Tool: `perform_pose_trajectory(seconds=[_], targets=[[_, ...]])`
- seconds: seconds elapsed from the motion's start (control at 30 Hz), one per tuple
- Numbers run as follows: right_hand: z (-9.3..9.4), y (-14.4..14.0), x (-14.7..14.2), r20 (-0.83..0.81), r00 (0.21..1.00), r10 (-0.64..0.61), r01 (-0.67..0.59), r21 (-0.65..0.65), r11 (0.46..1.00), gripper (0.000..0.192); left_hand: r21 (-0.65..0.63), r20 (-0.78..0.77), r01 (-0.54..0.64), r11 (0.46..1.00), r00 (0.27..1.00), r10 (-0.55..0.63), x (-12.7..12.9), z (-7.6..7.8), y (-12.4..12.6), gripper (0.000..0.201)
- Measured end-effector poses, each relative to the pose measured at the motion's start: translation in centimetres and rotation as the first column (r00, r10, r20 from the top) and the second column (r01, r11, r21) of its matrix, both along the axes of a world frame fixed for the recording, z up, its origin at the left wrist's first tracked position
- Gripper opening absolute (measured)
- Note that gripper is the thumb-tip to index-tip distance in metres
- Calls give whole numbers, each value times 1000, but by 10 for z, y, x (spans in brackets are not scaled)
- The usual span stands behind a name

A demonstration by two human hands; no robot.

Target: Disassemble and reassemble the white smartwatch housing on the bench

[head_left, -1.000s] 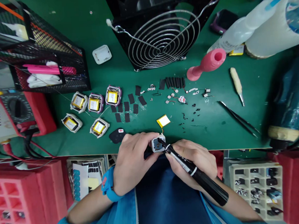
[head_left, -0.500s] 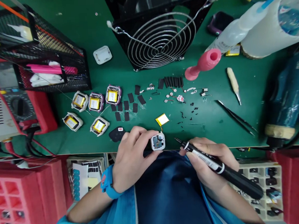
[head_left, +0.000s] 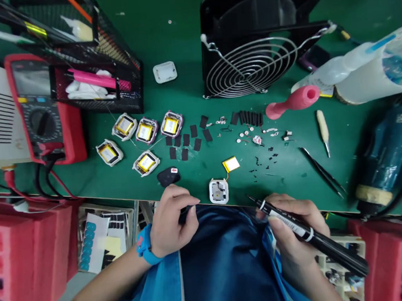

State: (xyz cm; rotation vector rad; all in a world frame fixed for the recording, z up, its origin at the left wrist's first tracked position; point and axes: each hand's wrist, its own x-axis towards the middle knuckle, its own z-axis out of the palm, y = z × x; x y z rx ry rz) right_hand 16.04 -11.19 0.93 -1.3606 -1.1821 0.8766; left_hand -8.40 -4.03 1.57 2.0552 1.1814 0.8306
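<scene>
1. The left hand point(head_left: 173, 220) has let go of the white rounded-square plastic case point(head_left: 219, 191), fingers parted; the case lies unheld at the green tabletop point(head_left: 202, 171)'s near edge.
2. The right hand point(head_left: 299, 221)'s fingers grip a thick black marker point(head_left: 336, 251), tip now off the case.
3. Tabletop shows between tip and case; a yellow-edged flat battery point(head_left: 232, 163) limits room beyond.

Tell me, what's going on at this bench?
A person's right hand holds a black pen-shaped tool, its tip apart from an open white case near the edge of the green bench. The left hand is empty, clear of the case. A wire links the case to a yellow-edged pack. Five similar cases lie to the left.
</scene>
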Motion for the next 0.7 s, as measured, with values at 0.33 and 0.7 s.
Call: perform_pose_trajectory(seconds=[0.33, 0.7], targets=[[22, 12, -32, -84, 937, 339, -340, 9, 940, 21, -210, -38, 181, 961, 980, -193, -9, 12, -4, 28], [35, -5, -56, -85, 960, 267, -256, 120, 959, 17, -37, -110, 235, 971, 965, -238, -13, 19, -25, 72]])
